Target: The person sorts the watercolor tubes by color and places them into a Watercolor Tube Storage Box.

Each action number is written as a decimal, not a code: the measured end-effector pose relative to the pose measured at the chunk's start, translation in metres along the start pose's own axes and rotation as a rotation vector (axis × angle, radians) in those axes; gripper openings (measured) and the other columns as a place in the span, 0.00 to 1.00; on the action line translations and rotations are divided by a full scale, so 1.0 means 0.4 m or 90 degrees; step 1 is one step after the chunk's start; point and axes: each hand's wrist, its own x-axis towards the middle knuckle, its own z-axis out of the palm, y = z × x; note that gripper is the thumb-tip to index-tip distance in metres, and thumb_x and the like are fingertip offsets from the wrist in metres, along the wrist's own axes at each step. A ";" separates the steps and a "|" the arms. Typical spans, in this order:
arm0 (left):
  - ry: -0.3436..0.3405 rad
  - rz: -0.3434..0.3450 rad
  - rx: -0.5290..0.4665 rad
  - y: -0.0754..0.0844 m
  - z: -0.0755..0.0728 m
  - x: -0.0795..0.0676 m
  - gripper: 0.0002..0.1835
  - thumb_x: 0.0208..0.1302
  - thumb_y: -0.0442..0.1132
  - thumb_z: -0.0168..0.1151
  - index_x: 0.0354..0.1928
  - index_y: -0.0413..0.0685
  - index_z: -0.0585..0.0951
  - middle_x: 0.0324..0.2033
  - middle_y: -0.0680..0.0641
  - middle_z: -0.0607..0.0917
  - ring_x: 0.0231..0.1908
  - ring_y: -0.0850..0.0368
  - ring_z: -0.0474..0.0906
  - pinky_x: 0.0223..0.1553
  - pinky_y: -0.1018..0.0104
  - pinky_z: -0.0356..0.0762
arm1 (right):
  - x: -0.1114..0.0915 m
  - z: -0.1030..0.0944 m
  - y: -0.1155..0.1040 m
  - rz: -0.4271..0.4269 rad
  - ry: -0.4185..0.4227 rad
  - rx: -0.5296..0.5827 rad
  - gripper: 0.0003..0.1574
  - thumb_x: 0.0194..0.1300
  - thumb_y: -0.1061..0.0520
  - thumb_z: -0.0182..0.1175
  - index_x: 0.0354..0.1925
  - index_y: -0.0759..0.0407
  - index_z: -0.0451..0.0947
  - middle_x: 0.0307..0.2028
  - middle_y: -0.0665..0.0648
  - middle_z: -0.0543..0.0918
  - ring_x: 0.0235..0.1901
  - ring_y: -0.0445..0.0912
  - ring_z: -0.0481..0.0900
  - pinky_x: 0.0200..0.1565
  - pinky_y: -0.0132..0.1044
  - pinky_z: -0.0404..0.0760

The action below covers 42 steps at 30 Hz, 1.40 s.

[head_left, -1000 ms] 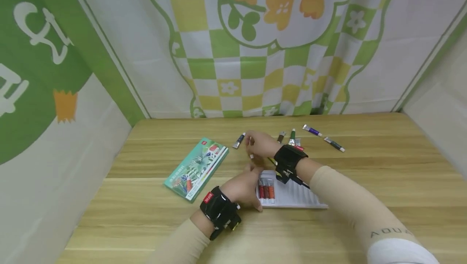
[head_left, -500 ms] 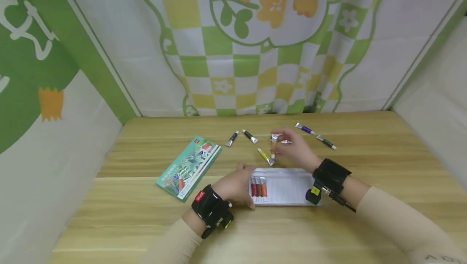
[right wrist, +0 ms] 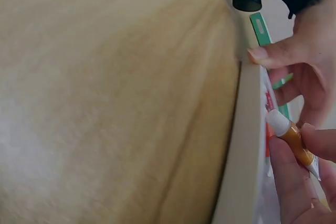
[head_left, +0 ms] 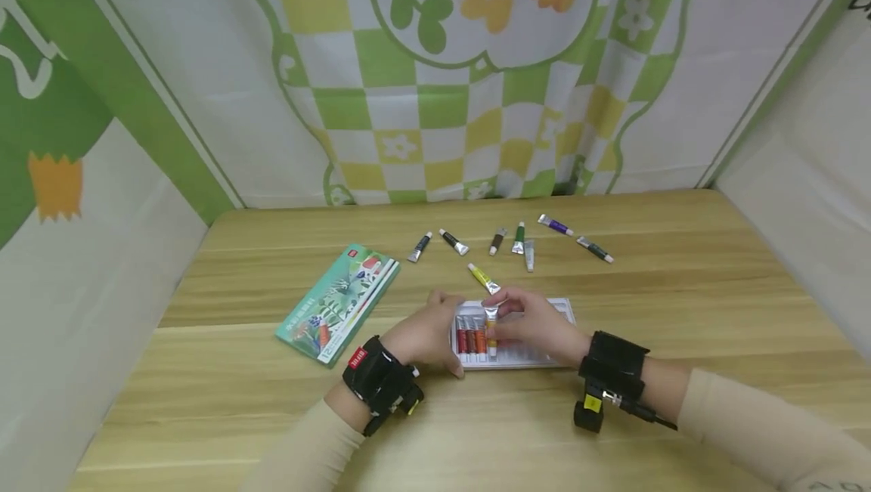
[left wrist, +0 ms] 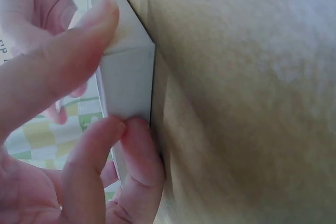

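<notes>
A shallow white tray [head_left: 566, 309] lies on the table, and three paint tubes [head_left: 472, 337] in red, brown and orange sit side by side at its left end. My left hand [head_left: 420, 332] grips that end; in the left wrist view the thumb and curled fingers hold the tray's white corner [left wrist: 126, 83]. Between thumb and fingers, my right hand [head_left: 537, 327] pinches an ochre paint tube [head_left: 492, 335] over the tray, just right of the orange one. Its white cap [right wrist: 277, 123] points toward the near edge. The right hand hides part of the tray.
A yellow tube [head_left: 484, 278] lies just beyond the tray. Farther back are several more tubes, among them a green one [head_left: 519, 237], a silvery one [head_left: 529, 255] and a purple one [head_left: 556, 225]. A teal paint box [head_left: 336, 303] lies at the left.
The right hand has picked up the ochre tube from behind the tray and carried it down over the tray. The left hand keeps its hold. The head view has shifted slightly.
</notes>
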 end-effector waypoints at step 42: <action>-0.003 0.060 0.196 0.040 0.001 0.009 0.59 0.37 0.43 0.90 0.74 0.35 0.68 0.71 0.34 0.67 0.70 0.37 0.62 0.69 0.49 0.66 | -0.048 0.040 -0.052 -0.267 -0.103 -0.791 0.12 0.66 0.65 0.68 0.48 0.63 0.88 0.47 0.58 0.85 0.42 0.49 0.86 0.46 0.42 0.86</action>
